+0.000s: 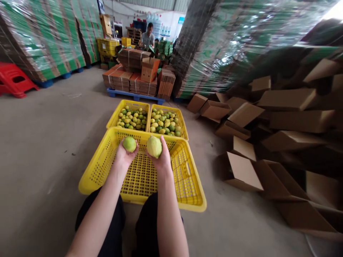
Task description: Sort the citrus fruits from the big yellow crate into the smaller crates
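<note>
My left hand (125, 154) is wrapped round a green lemon (129, 144), held up over the near yellow crate. In my right hand (163, 159) sits a larger, paler yellow-green lemon (154, 146), with the thumb along its right side. Below both hands stands the near yellow crate (197, 185), whose perforated floor shows between my arms. Just beyond it, two more yellow crates, the left crate (114, 113) and the right crate (183, 119), hold many green and yellow lemons.
Loose open cardboard boxes (243, 167) lie heaped on the right. Flattened cartons (118, 78) are stacked on a blue pallet (136, 97) ahead. Wrapped stacks (50, 39) rise on both sides. A red stool (16, 80) stands at left. A person (148, 37) is in the background.
</note>
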A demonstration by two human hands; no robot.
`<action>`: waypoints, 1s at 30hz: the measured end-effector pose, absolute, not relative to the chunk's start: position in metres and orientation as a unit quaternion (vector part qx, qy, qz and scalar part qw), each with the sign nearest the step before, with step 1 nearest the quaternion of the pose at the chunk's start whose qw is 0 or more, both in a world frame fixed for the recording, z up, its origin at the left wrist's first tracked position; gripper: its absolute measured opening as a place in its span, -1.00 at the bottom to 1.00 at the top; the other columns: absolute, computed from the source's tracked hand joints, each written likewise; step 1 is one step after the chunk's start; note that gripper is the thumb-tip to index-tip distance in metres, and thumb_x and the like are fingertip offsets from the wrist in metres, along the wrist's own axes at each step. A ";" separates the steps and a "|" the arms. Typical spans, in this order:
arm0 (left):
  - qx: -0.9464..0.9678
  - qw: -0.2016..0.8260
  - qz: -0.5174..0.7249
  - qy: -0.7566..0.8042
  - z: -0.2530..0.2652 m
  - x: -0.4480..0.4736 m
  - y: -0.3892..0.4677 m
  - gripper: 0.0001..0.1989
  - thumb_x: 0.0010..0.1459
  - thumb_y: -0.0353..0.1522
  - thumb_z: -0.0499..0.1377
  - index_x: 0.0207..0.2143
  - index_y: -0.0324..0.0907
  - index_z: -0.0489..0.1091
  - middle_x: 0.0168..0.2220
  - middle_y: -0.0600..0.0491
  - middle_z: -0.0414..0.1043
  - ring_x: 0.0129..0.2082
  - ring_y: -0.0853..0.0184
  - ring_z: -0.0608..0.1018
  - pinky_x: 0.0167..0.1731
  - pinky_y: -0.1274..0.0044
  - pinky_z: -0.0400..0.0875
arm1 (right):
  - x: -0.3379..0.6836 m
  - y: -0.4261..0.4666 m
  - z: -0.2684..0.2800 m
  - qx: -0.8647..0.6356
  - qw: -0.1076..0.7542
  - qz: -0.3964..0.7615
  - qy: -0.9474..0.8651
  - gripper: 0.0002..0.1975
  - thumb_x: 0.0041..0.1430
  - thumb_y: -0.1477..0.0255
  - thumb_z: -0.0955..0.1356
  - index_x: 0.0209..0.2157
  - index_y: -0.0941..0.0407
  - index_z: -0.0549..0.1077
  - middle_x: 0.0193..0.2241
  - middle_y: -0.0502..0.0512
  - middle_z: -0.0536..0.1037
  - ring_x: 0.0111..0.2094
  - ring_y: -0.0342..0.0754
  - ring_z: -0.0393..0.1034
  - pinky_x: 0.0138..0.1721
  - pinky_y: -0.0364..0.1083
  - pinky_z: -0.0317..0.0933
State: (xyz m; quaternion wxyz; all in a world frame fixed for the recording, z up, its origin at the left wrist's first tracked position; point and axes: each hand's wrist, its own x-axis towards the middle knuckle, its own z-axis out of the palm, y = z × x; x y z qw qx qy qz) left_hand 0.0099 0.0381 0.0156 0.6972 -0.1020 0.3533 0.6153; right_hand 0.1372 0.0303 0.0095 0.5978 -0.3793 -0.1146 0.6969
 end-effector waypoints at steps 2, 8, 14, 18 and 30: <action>-0.114 0.688 0.628 0.345 0.013 0.009 0.039 -0.77 0.32 -0.38 -0.02 -0.33 -0.19 0.39 -0.53 0.09 0.41 -0.59 0.41 0.51 -0.58 0.60 0.50 | 0.136 0.033 0.004 -0.376 0.595 0.693 -0.157 -0.64 0.13 0.07 0.38 -0.31 0.10 0.47 -0.58 -0.03 0.54 -0.61 -0.11 0.42 -0.71 -0.20 0.20; -0.134 0.697 0.646 0.279 0.013 0.006 0.035 -0.68 0.25 -0.38 -0.05 -0.14 -0.27 0.45 -0.38 -0.06 0.50 -0.45 0.34 0.58 -0.46 0.54 0.56 | 0.136 0.029 0.003 -0.320 0.581 0.713 -0.226 -0.63 0.05 0.14 0.43 -0.25 0.14 0.48 -0.50 0.06 0.58 -0.50 -0.03 0.51 -0.65 -0.16 0.32; -0.160 0.678 0.656 0.290 0.014 0.006 0.037 -0.82 0.25 -0.27 0.10 -0.20 -0.20 0.35 -0.36 0.01 0.42 -0.41 0.37 0.54 -0.48 0.63 0.53 | 0.138 0.025 0.010 -0.307 0.621 0.699 -0.179 -0.83 -0.08 0.41 0.43 -0.37 0.14 0.47 -0.43 0.08 0.60 -0.40 -0.03 0.52 -0.40 -0.06 0.49; -0.136 0.683 0.659 0.285 0.013 0.007 0.038 -0.76 0.29 -0.25 0.03 -0.14 -0.22 0.35 -0.35 -0.03 0.44 -0.39 0.34 0.55 -0.46 0.59 0.56 | 0.137 0.027 0.008 -0.301 0.640 0.689 -0.160 -0.85 -0.08 0.43 0.43 -0.39 0.13 0.46 -0.43 0.02 0.57 -0.32 -0.05 0.53 -0.21 -0.02 0.53; -0.021 0.780 0.557 0.284 0.010 0.014 0.034 -0.34 0.39 -0.04 -0.16 0.06 -0.45 0.37 -0.46 -0.08 0.54 -0.62 0.39 0.49 -0.59 0.58 0.46 | 0.141 0.028 0.012 -0.336 0.570 0.733 -0.159 -0.65 0.12 0.14 0.39 -0.38 0.19 0.50 -0.53 0.09 0.58 -0.57 -0.11 0.48 -0.53 -0.17 0.42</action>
